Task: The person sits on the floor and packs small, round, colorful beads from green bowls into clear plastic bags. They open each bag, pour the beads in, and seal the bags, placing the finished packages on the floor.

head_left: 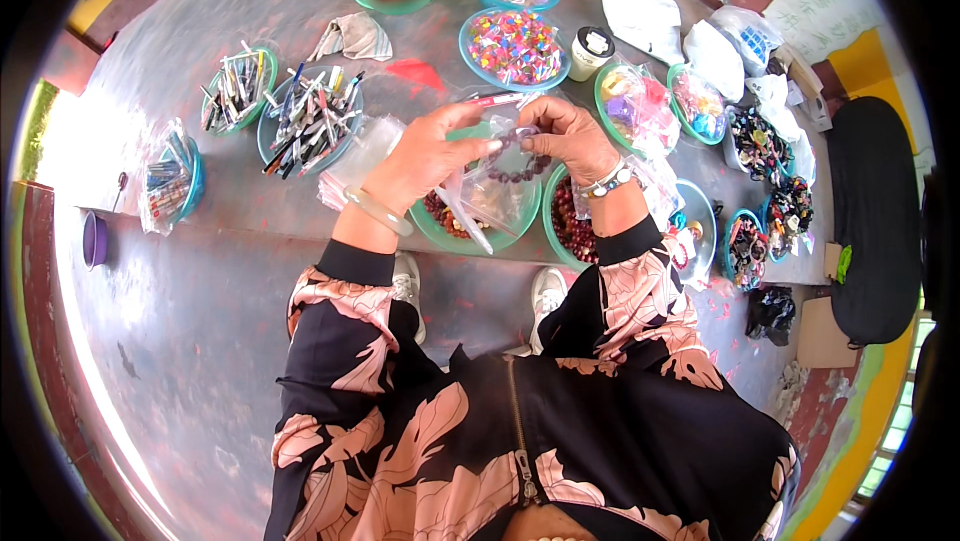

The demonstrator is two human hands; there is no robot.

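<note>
My right hand pinches a bracelet of dark purple beads, which hangs in a loop between my hands. My left hand is closed, thumb toward fingers, at the edge of a clear plastic bag that droops below it. A white and red pen shows just beyond my left fingertips; whether it is held I cannot tell. Beneath my hands stands a green basin with brownish beads, partly covered by the bag. Beside it, a second basin holds dark red beads.
Two basins of pens stand at the left, near a folded cloth. Beyond my hands is a bowl of colourful small pieces, with a lidded cup beside it. White bags and several filled basins crowd the right.
</note>
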